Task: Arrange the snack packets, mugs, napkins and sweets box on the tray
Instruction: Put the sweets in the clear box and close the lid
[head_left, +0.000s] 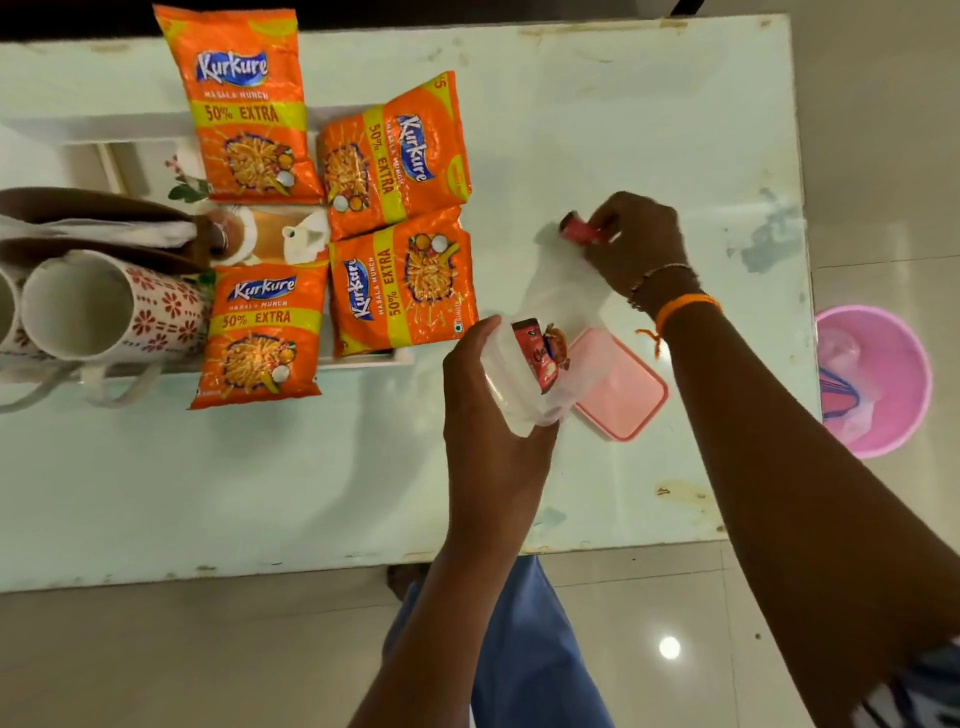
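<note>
While the left hand (491, 410) grips the sweets box (524, 379), the right hand (636, 241) pinches a sweet (579, 230).

"Kurkure Masala Munch 50% Extra" on four orange snack packets (248, 104)

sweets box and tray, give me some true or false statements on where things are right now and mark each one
1. The left hand holds the clear sweets box. True.
2. The pink lid is closed on the box. False: it lies on the table beside the box.
3. The right hand pinches a small red sweet. True.
4. Six snack packets lie on the tray. False: four orange packets show.
5. The patterned mugs lie on their sides. True.
6. The box is empty. False: a red wrapper shows inside it.
</note>
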